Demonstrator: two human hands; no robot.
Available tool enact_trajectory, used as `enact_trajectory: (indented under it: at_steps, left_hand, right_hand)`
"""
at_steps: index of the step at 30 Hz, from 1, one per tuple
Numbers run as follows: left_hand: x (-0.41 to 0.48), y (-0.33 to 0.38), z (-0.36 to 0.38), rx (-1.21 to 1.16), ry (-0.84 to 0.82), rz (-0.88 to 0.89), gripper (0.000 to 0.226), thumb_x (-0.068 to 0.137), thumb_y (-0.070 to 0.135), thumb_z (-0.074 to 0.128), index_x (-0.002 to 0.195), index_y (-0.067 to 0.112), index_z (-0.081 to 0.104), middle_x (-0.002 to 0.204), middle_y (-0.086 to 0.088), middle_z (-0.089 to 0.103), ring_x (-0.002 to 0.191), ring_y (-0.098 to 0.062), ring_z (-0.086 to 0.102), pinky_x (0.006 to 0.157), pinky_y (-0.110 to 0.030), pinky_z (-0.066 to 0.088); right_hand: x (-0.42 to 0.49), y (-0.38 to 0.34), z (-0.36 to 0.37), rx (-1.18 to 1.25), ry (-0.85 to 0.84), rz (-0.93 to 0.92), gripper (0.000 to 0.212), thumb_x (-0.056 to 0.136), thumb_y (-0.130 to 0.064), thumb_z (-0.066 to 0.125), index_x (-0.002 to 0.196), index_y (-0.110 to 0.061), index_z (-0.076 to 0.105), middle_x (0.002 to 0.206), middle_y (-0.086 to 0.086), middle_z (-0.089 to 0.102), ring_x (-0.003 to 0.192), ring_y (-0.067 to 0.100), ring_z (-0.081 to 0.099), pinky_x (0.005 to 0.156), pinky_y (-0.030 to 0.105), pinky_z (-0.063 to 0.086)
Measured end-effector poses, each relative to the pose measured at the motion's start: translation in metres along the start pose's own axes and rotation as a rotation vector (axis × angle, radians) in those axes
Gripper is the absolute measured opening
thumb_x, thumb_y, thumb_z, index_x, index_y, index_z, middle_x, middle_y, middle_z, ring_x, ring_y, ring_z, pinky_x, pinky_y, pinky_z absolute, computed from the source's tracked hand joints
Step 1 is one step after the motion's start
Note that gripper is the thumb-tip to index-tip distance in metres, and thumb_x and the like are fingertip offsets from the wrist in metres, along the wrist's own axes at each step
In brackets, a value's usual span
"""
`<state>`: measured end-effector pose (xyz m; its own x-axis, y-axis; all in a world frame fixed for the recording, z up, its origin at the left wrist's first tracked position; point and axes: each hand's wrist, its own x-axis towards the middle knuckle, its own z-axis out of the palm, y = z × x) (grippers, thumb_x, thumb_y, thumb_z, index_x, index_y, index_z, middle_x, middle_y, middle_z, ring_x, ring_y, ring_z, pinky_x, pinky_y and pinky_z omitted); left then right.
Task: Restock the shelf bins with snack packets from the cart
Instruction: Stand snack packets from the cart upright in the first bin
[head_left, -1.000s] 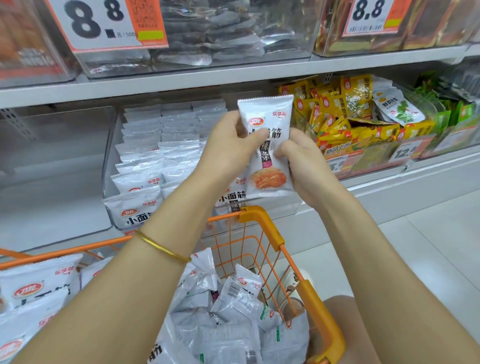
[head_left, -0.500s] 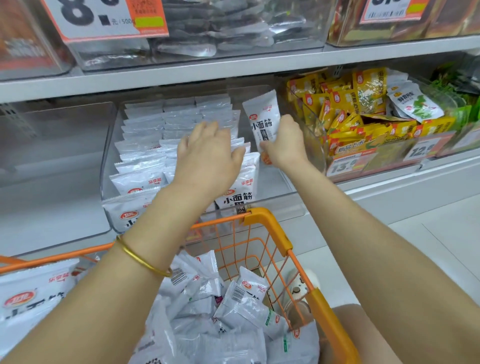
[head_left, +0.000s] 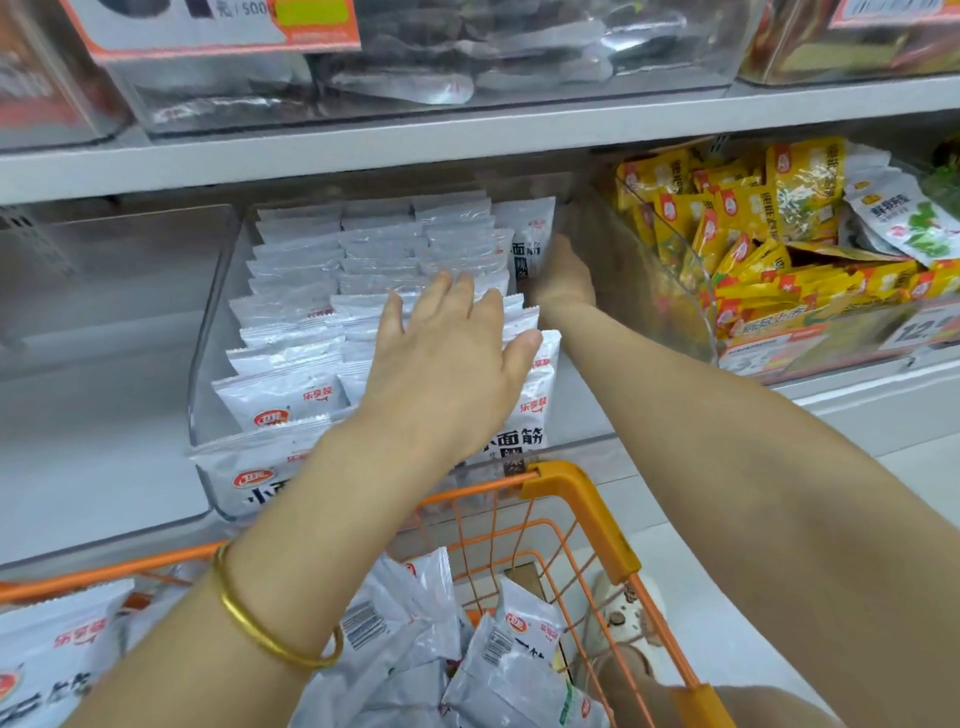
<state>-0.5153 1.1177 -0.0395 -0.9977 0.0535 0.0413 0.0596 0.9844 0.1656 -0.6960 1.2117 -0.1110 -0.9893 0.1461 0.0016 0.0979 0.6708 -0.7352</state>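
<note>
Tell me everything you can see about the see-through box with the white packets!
The see-through box is a clear plastic bin, open on top, under a grey shelf board. Rows of white packets stand inside, filling its left and middle; the right side is mostly bare. The left hand lies flat on the packets, and the right hand holds one upright packet at the back right. A bin of yellow packets stands to its right.

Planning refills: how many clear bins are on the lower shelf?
3: left bin, white-packet bin in the centre, yellow-packet bin at right; more may hide beyond the right edge.
</note>
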Motion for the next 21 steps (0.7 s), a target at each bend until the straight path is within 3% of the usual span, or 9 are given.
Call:
enact_trajectory:
  at_steps: [4,8,17,19,21]
  left_hand:
    - [0.0,0.0,0.002,-0.01,-0.006,0.003,0.058,0.098,0.049,0.018,0.149,0.021,0.018,0.158,0.001,0.008,0.145,-0.013,-0.004,0.117,-0.043,-0.003]
    - [0.0,0.0,0.002,-0.011,-0.014,0.002,0.058,0.097,0.049,0.016,0.149,0.022,0.016,0.158,0.002,0.007,0.145,-0.012,-0.005,0.117,-0.041,-0.004]
    - [-0.006,0.002,0.0,-0.033,0.072,0.021,0.054,0.099,0.046,0.019,0.147,0.022,0.024,0.156,0.003,0.015,0.144,-0.011,0.002,0.116,-0.039,-0.003]
    - [-0.012,0.002,0.001,-0.058,0.144,0.021,0.051,0.1,0.044,0.023,0.144,0.021,0.031,0.154,0.003,0.023,0.143,-0.013,0.01,0.116,-0.04,0.0]
    - [-0.021,0.003,0.002,-0.112,0.283,0.031,0.05,0.096,0.043,0.027,0.133,0.016,0.048,0.145,-0.003,0.041,0.137,-0.02,0.03,0.114,-0.045,0.011]
  right_hand:
    - [0.01,-0.001,0.006,0.055,0.046,-0.018,0.043,0.084,-0.008,0.062,0.121,-0.014,0.041,0.117,0.008,0.06,0.108,0.026,0.059,0.086,0.035,0.05]
    - [0.017,-0.002,0.009,-0.003,-0.015,0.005,0.051,0.084,-0.009,0.065,0.127,-0.004,0.038,0.132,0.014,0.05,0.121,0.03,0.052,0.096,0.038,0.044]
    - [0.007,-0.007,0.005,-0.236,-0.076,-0.019,0.048,0.093,-0.014,0.054,0.132,0.003,0.033,0.135,0.016,0.045,0.126,0.027,0.046,0.093,0.03,0.041]
    - [-0.007,-0.01,-0.007,-0.361,-0.066,-0.086,0.046,0.097,-0.018,0.047,0.134,0.004,0.032,0.135,0.016,0.044,0.126,0.026,0.046,0.089,0.027,0.04]
    - [-0.028,-0.015,-0.029,-0.391,-0.033,-0.152,0.042,0.094,-0.01,0.049,0.13,0.006,0.035,0.132,0.02,0.047,0.122,0.031,0.05,0.091,0.032,0.043]
